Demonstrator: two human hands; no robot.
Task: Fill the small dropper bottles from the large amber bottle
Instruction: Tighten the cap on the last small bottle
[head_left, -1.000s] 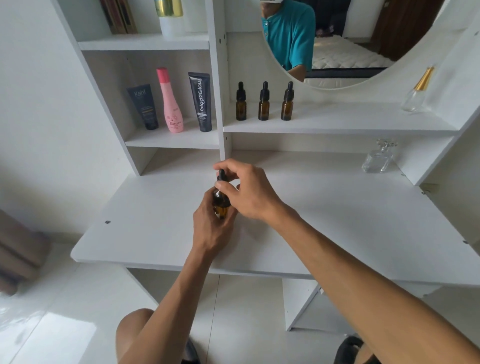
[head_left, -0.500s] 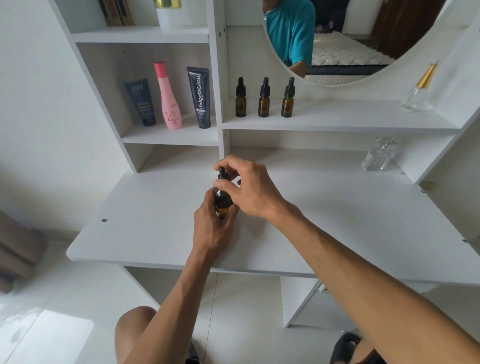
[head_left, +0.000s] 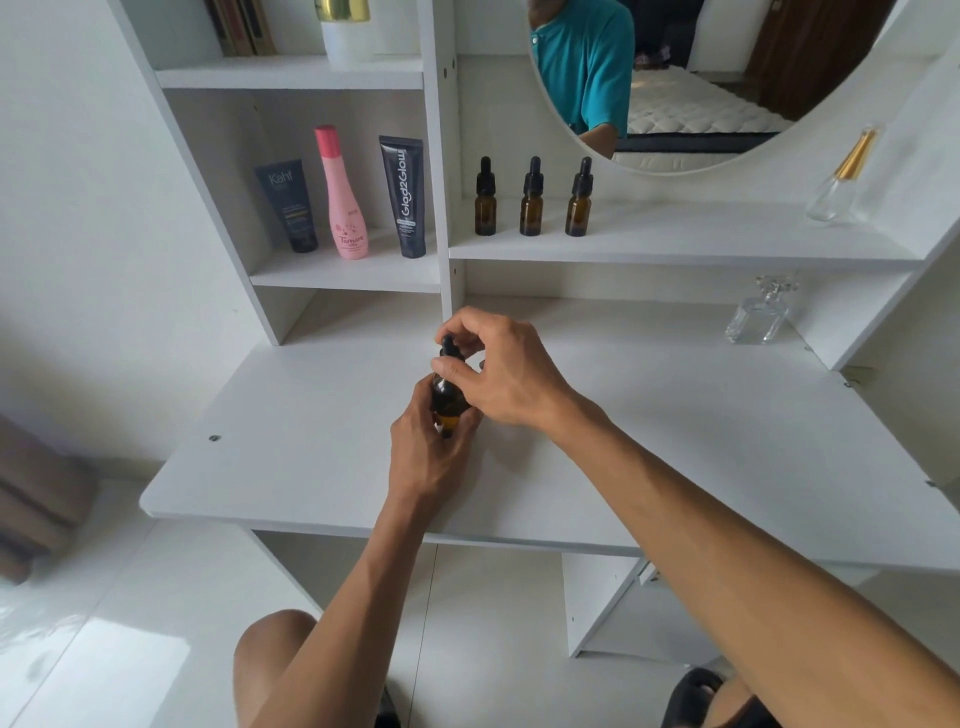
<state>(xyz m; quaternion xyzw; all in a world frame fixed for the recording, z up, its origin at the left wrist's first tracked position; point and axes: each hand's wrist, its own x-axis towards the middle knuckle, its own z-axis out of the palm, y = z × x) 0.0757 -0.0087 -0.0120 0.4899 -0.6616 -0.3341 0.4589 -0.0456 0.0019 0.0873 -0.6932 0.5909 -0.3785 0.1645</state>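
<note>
Head view, and both hands are on the amber bottle (head_left: 448, 400) above the middle of the white desk (head_left: 291, 441). Left hand (head_left: 428, 457) comes up from below, fingers curled round the bottle's body. Right hand (head_left: 506, 371) reaches in from the right, thumb and fingertips pinching the black dropper cap (head_left: 449, 347) at the top. Bottle is upright; whether its base touches the desk, I can't tell. On the far shelf (head_left: 701, 244), under the round mirror (head_left: 701, 93), three small dropper bottles (head_left: 531, 200) stand in a row, caps on, slightly apart. Left compartment: a dark tube (head_left: 289, 205), a pink bottle (head_left: 343, 197), a black tube (head_left: 407, 200). Far right, a clear glass bottle (head_left: 758, 314) on the desk, and a gold-capped one (head_left: 844, 179) on the shelf above it.
</note>
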